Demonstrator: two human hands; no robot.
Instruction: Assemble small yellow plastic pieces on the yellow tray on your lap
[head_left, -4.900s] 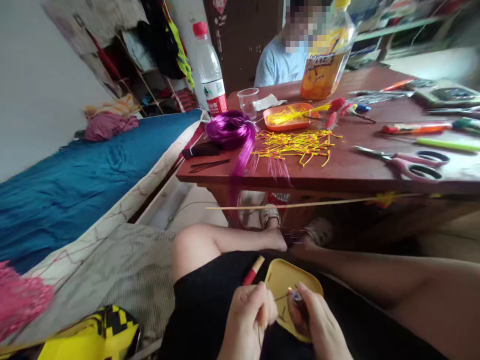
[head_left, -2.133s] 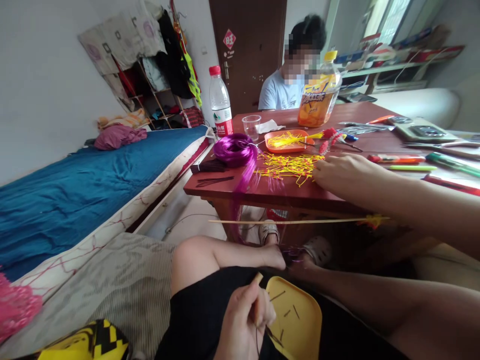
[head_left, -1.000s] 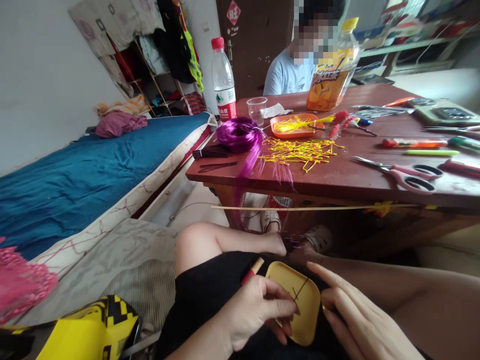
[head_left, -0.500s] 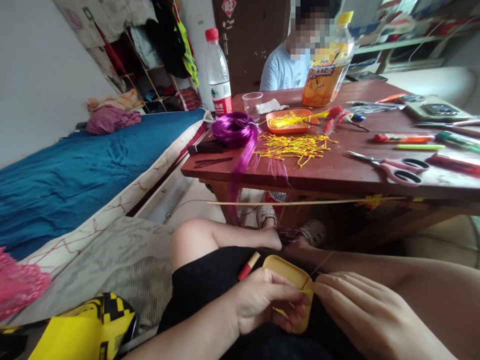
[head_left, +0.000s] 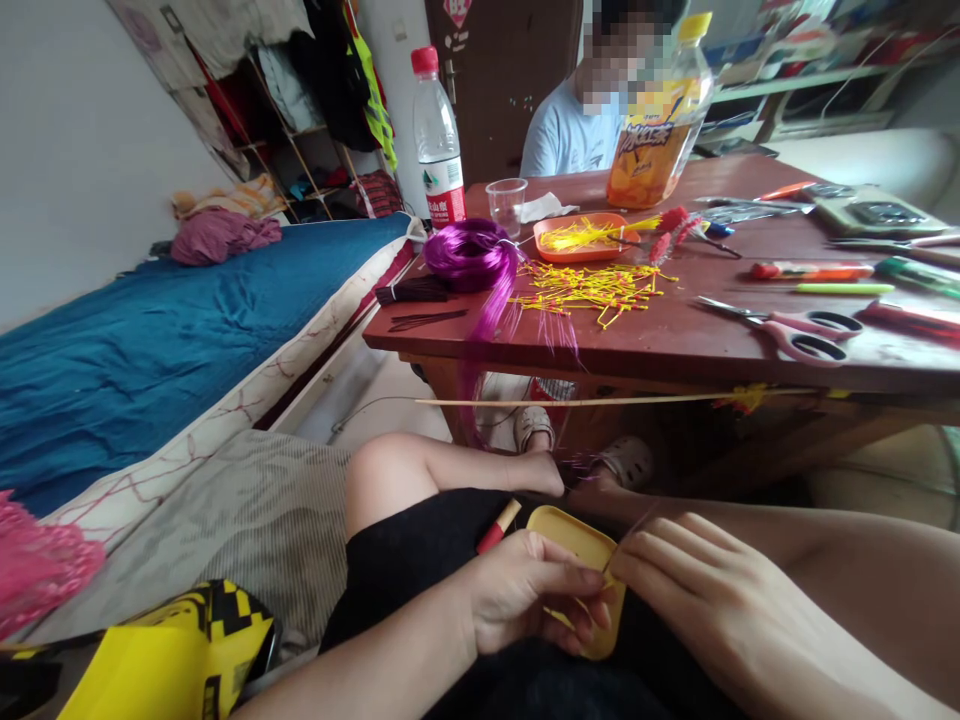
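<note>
My left hand (head_left: pixel 544 592) is closed in a pinch over the yellow tray (head_left: pixel 570 532) on my lap, holding a thin yellow stem whose ends barely show between the fingers. My right hand (head_left: pixel 697 590) meets its fingertips, palm down and fingers pressed together. A fine purplish thread (head_left: pixel 643 520) sticks up from the right fingers, its lower end hidden. Beside the tray lies a small red-and-tan cylinder (head_left: pixel 499 527). On the table, a coil of purple thread (head_left: pixel 472 252) hangs over the edge, near a heap of yellow stems with reddish tips (head_left: pixel 600 287).
The red-brown table (head_left: pixel 675 345) carries scissors (head_left: pixel 802 328), an orange tray (head_left: pixel 559 250) of yellow strands, a water bottle (head_left: pixel 441 150), a tea bottle (head_left: pixel 651 160) and a plastic cup (head_left: pixel 507 205). A thin stick (head_left: pixel 570 403) runs along the table's front. Someone in light blue (head_left: pixel 570 135) sits opposite.
My right hand has moved slightly left and up, and its fingertips are now closer against my left hand's. Less of the yellow stem and thread shows between them.
</note>
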